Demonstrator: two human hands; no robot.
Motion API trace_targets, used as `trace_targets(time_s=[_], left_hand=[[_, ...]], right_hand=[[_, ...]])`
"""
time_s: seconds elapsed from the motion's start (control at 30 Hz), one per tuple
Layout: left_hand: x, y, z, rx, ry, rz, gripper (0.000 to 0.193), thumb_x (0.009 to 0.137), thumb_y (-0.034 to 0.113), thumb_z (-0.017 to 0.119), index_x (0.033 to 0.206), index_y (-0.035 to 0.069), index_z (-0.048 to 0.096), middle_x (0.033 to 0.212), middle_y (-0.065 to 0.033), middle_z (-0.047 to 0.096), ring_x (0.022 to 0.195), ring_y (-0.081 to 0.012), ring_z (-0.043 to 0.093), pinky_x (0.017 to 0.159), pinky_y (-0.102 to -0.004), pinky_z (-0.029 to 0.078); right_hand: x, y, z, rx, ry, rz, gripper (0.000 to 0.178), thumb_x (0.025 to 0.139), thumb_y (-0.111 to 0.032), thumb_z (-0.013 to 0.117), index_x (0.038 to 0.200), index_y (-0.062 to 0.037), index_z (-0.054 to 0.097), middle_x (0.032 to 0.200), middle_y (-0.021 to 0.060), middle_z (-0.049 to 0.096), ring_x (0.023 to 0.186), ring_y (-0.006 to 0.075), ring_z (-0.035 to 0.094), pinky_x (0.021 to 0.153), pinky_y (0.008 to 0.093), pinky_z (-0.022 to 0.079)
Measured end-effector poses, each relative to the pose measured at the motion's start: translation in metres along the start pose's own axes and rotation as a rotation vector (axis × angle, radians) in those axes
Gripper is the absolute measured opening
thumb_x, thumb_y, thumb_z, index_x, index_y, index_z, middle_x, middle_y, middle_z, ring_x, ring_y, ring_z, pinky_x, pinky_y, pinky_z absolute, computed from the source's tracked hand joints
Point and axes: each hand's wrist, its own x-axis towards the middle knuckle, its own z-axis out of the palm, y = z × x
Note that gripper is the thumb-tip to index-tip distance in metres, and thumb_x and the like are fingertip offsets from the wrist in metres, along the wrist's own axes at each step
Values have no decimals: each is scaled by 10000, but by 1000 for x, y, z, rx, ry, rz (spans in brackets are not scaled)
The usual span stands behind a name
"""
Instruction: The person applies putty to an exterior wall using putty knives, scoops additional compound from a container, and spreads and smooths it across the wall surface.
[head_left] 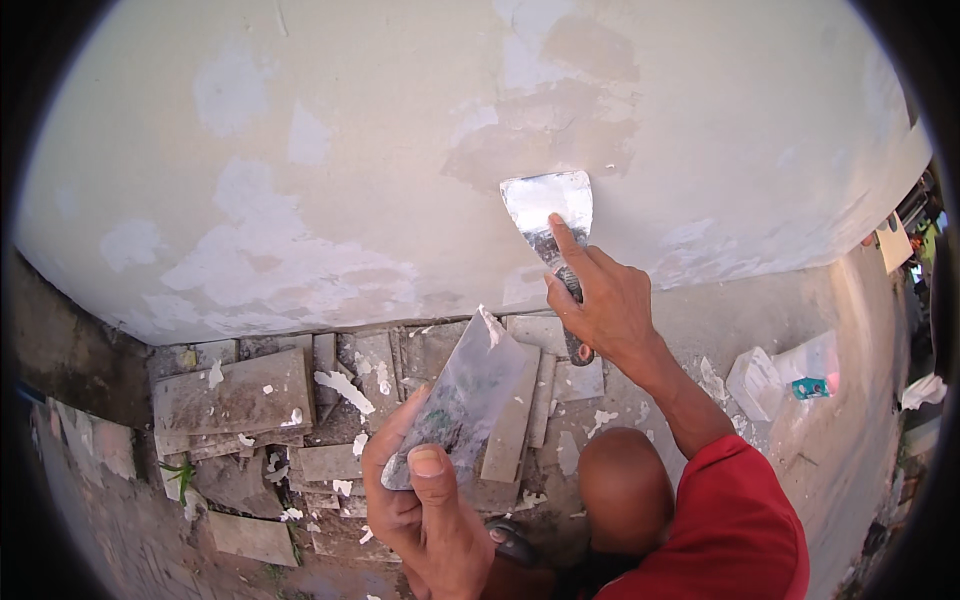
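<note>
My right hand (pixel 610 305) grips the dark handle of a putty knife (pixel 550 200), its index finger stretched along the blade. White putty coats the blade, which is close to a darker, damp-looking patch (pixel 560 125) on the pale wall (pixel 380 130); whether it touches, I cannot tell. Lower and to the left, my left hand (pixel 430 520) is closed around a flat, greyish plate (pixel 470 390) that looks like a second scraper blade or putty board. A little white putty clings to its upper tip, and its thumb-side end is smeared dark.
Stacked tile pieces (pixel 235 395) lie along the wall's foot, scattered with white flakes (pixel 345 390). A white plastic bag (pixel 785 378) with a teal mark rests on the ground at right. My bent knee (pixel 625 490) is below my right arm. Lighter patches (pixel 270 250) mark the wall.
</note>
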Motion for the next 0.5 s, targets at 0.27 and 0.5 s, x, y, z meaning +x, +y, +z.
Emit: trace_targets(time_s=[0.27,0.5], left_hand=[[7,-6,-6,24,25,18,459,1003,326,571,1238,-65,528,1146,-159,609,1048,-223,620,937,-377,522],[8,-12,-4,15,51,14,450,1009,311,559,1270,-53,504,1173,-172,606,1082,-229,614,935,-376,537]], right_hand=[[48,-19,-25,451,179,516,649,853,-136,657,1422,74,425,682,117,653,528,153,633,474,316,477],[9,-49,23,313,39,166,661,828,-172,687,1406,51,457,715,142,669,547,227,650,484,341,491]])
